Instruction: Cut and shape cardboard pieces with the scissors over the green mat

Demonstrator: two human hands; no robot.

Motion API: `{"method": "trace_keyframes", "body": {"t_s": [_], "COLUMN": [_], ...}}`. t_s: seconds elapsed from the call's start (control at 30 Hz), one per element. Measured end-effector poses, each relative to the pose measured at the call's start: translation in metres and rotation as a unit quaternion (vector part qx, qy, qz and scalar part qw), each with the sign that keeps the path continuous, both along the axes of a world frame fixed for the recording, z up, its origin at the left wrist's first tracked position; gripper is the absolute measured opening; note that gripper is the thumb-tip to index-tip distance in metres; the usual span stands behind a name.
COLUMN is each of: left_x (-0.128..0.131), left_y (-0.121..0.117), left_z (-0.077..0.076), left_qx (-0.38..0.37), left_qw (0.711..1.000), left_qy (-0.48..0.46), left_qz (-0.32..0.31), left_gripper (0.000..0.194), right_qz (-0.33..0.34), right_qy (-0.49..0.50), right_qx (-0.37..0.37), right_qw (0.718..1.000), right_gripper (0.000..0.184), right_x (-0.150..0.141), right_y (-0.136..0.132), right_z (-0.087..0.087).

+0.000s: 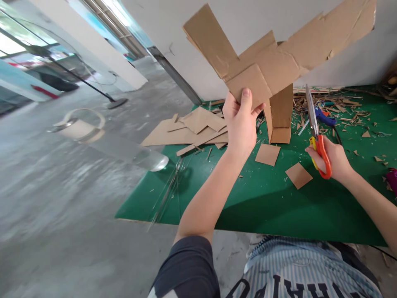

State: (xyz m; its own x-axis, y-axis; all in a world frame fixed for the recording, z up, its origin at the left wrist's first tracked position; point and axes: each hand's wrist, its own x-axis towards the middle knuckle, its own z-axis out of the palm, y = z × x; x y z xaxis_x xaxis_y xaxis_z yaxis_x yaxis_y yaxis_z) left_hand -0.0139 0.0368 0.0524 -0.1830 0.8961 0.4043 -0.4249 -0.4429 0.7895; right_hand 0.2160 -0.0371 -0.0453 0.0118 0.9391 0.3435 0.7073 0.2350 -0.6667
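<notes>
My left hand [240, 116] grips a large, irregular cardboard piece [322, 45], raised above the table. A cardboard square [248, 85] lies against its near face, pinched under my thumb. In my right hand [336, 159] is a pair of scissors [313, 116] with orange and yellow handles, its blades pointing up and looking closed. Below, a small cardboard square [268, 155] and another small square [299, 175] lie on the green table [260, 211]. A folded cardboard form [281, 111] stands behind the left hand, partly hidden by the raised piece.
Flat cardboard sheets [198, 124] and offcuts lie at the table's left. Toward the back right are a blue glue gun [325, 117] and many scraps. A blurred clear container [151, 159] is at the left edge. A magenta object [392, 180] sits far right. A white wall [173, 45] stands behind.
</notes>
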Motion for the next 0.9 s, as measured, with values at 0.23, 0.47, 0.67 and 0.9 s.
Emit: {"method": "trace_keyframes", "body": {"t_s": [0.23, 0.47, 0.67, 0.9], "left_x": [0.006, 0.018, 0.028, 0.035], "left_y": [0.0, 0.002, -0.007, -0.017], "left_z": [-0.008, -0.021, -0.025, -0.03], "left_qx": [-0.066, -0.127, -0.127, -0.105], "left_qw": [0.997, 0.99, 0.989, 0.993], "left_qy": [-0.002, -0.008, -0.017, 0.026], "left_qz": [-0.04, -0.059, -0.076, -0.048], "left_gripper": [0.004, 0.009, 0.013, 0.019], "right_qz": [0.112, 0.148, 0.128, 0.122], "right_qy": [0.068, 0.017, -0.004, 0.0], "right_qx": [0.03, 0.032, 0.049, 0.049], "right_qw": [0.991, 0.988, 0.991, 0.991], "right_gripper": [0.083, 0.07, 0.063, 0.068], "right_x": [-0.003, -0.008, -0.015, -0.016], "right_y": [-0.004, -0.006, -0.008, -0.006], "right_z": [-0.005, -0.005, -0.001, -0.005]}}
